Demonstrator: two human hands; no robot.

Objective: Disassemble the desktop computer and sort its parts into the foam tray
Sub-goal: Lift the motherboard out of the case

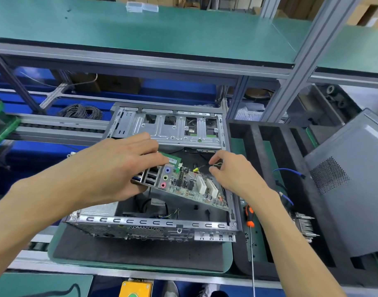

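Both hands work over the open computer case (pixel 153 224) on the bench (pixel 141 260). Left hand (pixel 111 168) grips the motherboard (pixel 188 185) by its port end, thumb beneath and fingers curled over the top edge, holding it tilted above the case's interior. Right hand (pixel 230 172) pinches a thin black cable (pixel 202 167) just above the board, beside a yellow connector (pixel 195 169). No writing is legible on the board. Right of the case lies a dark foam tray (pixel 260 146), with an orange-handled screwdriver (pixel 249 217) on its near-left part, a blue cable (pixel 288 171), a finned heatsink (pixel 304 226), and a grey side panel (pixel 344 189) propped across its right side.
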